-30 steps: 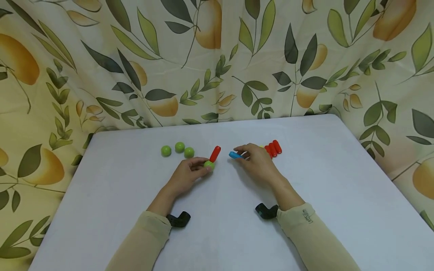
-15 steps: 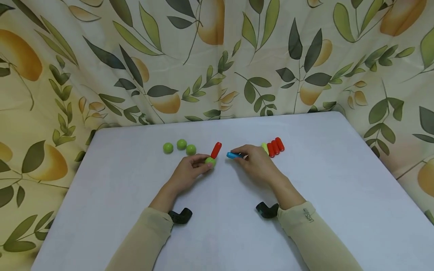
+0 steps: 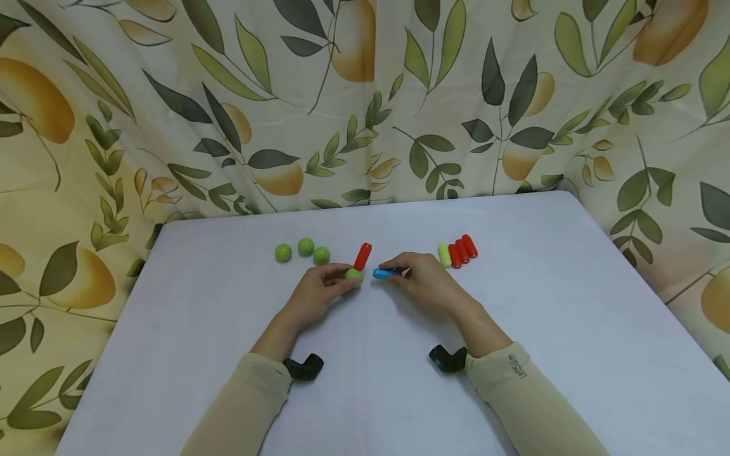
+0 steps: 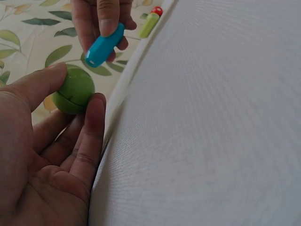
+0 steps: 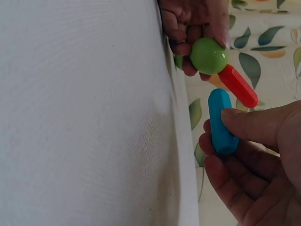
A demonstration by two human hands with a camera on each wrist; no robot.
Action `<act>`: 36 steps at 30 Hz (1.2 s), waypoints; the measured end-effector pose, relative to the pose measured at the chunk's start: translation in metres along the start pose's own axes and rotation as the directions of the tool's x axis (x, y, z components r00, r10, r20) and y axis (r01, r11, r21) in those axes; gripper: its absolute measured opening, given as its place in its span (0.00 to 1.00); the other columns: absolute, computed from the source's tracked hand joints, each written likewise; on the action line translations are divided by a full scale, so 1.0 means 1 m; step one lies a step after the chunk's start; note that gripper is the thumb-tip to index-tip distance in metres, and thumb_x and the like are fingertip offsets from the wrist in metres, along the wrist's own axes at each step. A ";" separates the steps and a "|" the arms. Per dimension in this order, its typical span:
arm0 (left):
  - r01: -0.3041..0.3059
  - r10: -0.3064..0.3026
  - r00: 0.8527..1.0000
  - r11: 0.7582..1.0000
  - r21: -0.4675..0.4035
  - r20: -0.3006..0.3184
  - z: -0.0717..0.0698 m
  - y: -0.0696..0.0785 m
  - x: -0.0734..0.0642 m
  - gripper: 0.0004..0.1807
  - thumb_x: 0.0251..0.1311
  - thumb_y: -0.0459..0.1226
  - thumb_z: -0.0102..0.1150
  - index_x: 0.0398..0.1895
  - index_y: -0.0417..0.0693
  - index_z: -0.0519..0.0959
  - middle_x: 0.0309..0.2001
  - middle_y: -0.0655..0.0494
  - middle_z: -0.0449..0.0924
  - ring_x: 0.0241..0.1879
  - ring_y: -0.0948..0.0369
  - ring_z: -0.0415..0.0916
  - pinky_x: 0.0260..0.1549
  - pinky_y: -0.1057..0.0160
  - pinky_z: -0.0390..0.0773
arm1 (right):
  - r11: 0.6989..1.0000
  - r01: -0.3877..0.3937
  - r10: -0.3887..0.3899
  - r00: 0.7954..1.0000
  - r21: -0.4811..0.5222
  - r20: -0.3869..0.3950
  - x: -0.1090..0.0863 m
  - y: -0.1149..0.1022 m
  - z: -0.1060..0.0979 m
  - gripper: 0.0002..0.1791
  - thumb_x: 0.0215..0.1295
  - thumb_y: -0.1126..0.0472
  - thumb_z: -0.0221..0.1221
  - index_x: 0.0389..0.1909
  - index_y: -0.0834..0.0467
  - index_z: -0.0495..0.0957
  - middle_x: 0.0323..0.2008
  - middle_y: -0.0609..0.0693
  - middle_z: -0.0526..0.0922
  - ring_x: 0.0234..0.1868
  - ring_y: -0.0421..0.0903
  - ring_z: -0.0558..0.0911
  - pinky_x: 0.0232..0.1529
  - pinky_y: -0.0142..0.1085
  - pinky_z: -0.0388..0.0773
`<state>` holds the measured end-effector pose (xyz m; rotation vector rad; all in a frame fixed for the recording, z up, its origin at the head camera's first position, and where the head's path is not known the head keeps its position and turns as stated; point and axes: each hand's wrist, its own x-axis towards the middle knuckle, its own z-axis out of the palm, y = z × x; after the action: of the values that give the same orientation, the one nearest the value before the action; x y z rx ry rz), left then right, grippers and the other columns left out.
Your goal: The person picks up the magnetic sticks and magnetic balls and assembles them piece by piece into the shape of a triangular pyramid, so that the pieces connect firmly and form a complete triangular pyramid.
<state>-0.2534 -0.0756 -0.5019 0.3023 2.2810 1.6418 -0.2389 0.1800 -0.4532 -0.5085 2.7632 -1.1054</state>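
Observation:
My left hand [image 3: 310, 292] pinches a green ball [image 5: 209, 55] between thumb and fingers, a little above the table. From that ball a red rod [image 5: 239, 86] sticks out, pointing up and away in the head view; it is hidden in the left wrist view. Opposite, my right hand [image 3: 429, 280] pinches a blue faceted rod [image 5: 220, 121] with thumb and fingertips. The rod's free end points at the ball, with a small gap between them. A small hole shows in that end in the left wrist view.
Three more green balls [image 3: 305, 247] lie at the back left of the white table [image 3: 365, 380]. Back right, a yellow-green rod [image 3: 444, 256] lies beside three red rods [image 3: 462, 249]. A patterned curtain [image 3: 365, 158] hangs behind the table.
My right hand has moved left and toward me, bringing the blue rod closer to the green ball. The yellow-green rod is more uncovered. My left hand has stayed nearly still.

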 end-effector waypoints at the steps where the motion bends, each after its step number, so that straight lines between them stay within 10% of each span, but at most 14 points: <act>1: -0.003 0.003 1.000 1.000 -0.004 0.001 0.000 0.000 0.000 0.22 0.67 0.46 0.68 0.62 0.52 0.82 0.55 0.55 0.86 0.53 0.59 0.84 0.57 0.56 0.82 | 1.000 0.004 -0.004 1.000 0.004 0.002 0.000 0.000 0.000 0.16 0.70 0.62 0.66 0.57 0.53 0.86 0.52 0.47 0.88 0.49 0.46 0.83 0.52 0.41 0.82; 36: 0.016 -0.016 1.000 1.000 -0.002 0.019 0.002 0.000 -0.001 0.20 0.67 0.44 0.68 0.61 0.52 0.82 0.52 0.55 0.87 0.51 0.60 0.85 0.54 0.58 0.84 | 0.994 0.106 -0.106 0.994 0.002 0.035 -0.001 -0.005 0.007 0.14 0.68 0.64 0.67 0.54 0.54 0.88 0.49 0.46 0.90 0.48 0.43 0.84 0.51 0.39 0.83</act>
<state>-0.2513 -0.0743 -0.5020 0.2974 2.2618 1.6270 -0.2350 0.1725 -0.4554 -0.6747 2.7341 -1.1064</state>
